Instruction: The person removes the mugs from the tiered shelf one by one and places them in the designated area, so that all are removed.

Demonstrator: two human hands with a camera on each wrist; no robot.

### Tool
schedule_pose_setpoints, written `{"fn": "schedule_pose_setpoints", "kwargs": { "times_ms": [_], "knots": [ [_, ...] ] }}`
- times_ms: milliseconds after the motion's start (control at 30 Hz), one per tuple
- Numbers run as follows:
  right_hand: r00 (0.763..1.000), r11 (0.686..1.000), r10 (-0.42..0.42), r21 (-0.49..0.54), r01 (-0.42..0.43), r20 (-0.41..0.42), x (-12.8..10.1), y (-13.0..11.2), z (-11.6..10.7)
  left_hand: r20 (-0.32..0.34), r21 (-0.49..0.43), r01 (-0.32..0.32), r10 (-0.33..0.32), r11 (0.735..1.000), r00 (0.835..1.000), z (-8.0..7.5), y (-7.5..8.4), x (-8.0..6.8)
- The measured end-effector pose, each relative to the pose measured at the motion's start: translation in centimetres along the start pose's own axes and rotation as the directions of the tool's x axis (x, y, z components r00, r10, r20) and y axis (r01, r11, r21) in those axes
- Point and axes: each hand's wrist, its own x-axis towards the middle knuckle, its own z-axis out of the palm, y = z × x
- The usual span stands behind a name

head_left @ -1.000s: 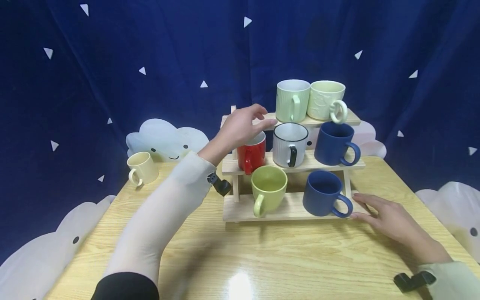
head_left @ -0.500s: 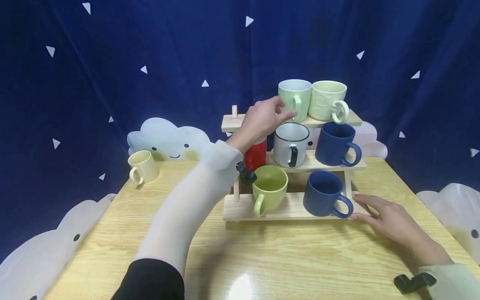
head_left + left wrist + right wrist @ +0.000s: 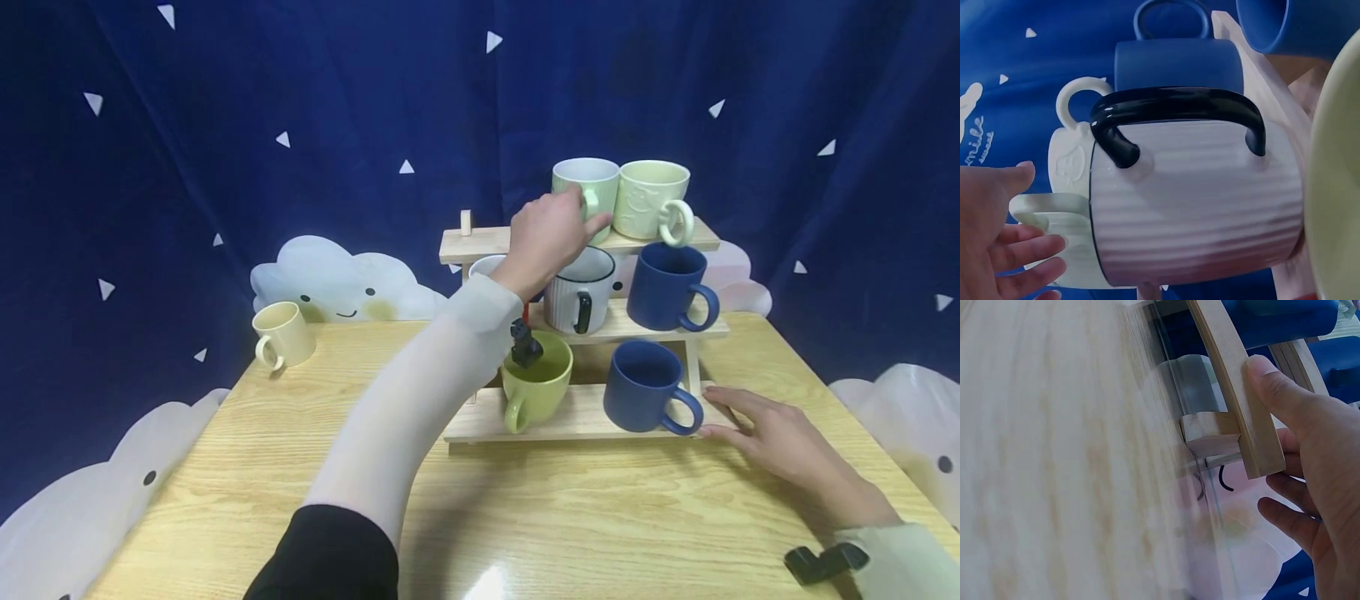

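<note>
My left hand (image 3: pixel 551 237) reaches to the pale green ribbed mug (image 3: pixel 606 187) on the top shelf of a wooden rack (image 3: pixel 585 417). In the left wrist view its thumb and fingers lie spread on either side of that mug's handle (image 3: pixel 1054 204), with a gap at the thumb. My right hand (image 3: pixel 787 437) holds the right end of the bottom shelf. Seen from the right wrist, the thumb lies on the shelf board (image 3: pixel 1235 381) and the fingers curl behind it. A cream embossed mug (image 3: pixel 641 200) stands beside the pale green one.
A white mug with a black handle (image 3: pixel 576 304) and a navy mug (image 3: pixel 660 292) stand on the middle shelf; the left forearm mostly hides a red mug. Below are an olive mug (image 3: pixel 540 396) and another navy mug (image 3: pixel 641 392). A yellow mug (image 3: pixel 288 337) stands far left.
My left hand has moved right along the top shelf, from beside the pale green mug to its handle. The right hand has stayed at the shelf end.
</note>
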Motion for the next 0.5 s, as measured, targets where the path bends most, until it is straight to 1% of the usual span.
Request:
{"fn": "schedule_pose_setpoints", "kwargs": {
  "times_ms": [133, 233, 400, 500],
  "knots": [
    [1.000, 1.000, -0.013, 0.008, 0.013, -0.012, -0.1, 0.1, 0.2, -0.029, 0.060, -0.003, 0.004, 0.998, 1.000, 0.3, 0.3, 0.2],
    [1.000, 1.000, -0.005, 0.003, 0.005, -0.008, -0.1, 0.1, 0.2, -0.033, 0.063, -0.009, 0.011, 0.998, 0.999, 0.5, 0.1, 0.4],
    [1.000, 1.000, 0.016, 0.001, -0.016, 0.009, -0.1, 0.1, 0.2, -0.030, 0.008, -0.011, 0.012, 1.000, 0.999, 0.6, -1.0, 0.3],
    [1.000, 1.000, 0.009, 0.001, -0.009, 0.003, -0.1, 0.1, 0.1, -0.031, -0.040, -0.001, -0.001, 0.999, 1.000, 0.5, -1.7, 0.2]
  ]
}}
